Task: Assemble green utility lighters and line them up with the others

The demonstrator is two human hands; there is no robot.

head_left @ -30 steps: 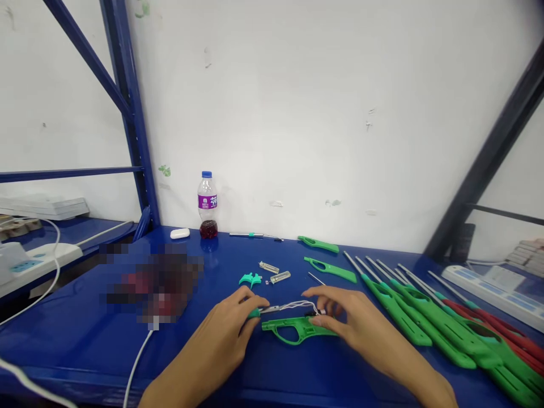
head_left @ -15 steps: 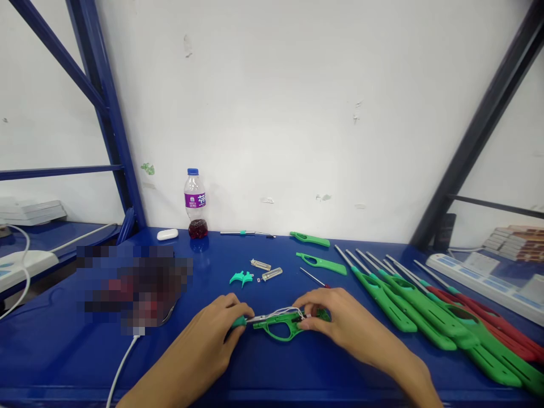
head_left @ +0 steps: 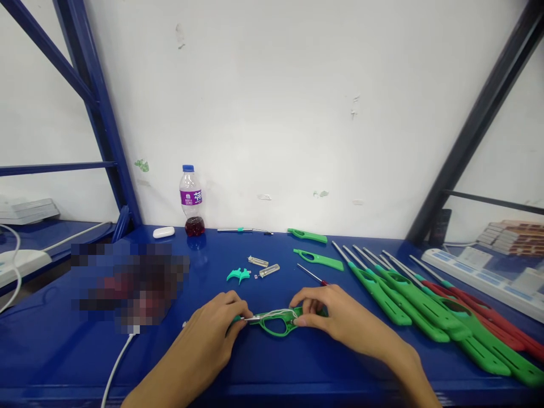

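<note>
My left hand (head_left: 215, 334) pinches a metal lighter tube (head_left: 254, 319) with a teal collar, level with the nose of a green lighter casing half (head_left: 278, 335). Thin white wires (head_left: 274, 312) run from the tube along the casing. My right hand (head_left: 346, 323) is closed on the casing's handle end, thumb pressed near the ends of the wires; its fingers hide most of that part. Beyond my hands lie teal triggers (head_left: 238, 275) and two clear fuel tanks (head_left: 269, 271). A screwdriver (head_left: 312, 274) with a red handle lies behind my right hand.
Two green casing halves (head_left: 318, 259) and another tube with wires (head_left: 244, 230) lie near the wall. Several green and red lighters (head_left: 399, 294) are heaped at right beside a white power strip (head_left: 484, 283). A bottle (head_left: 191, 201) and white case (head_left: 164, 232) stand at back left.
The tube has come into line with the casing's nose, and the wires lie flatter along the casing. My right thumb has shifted slightly left. The whole view has moved a little.
</note>
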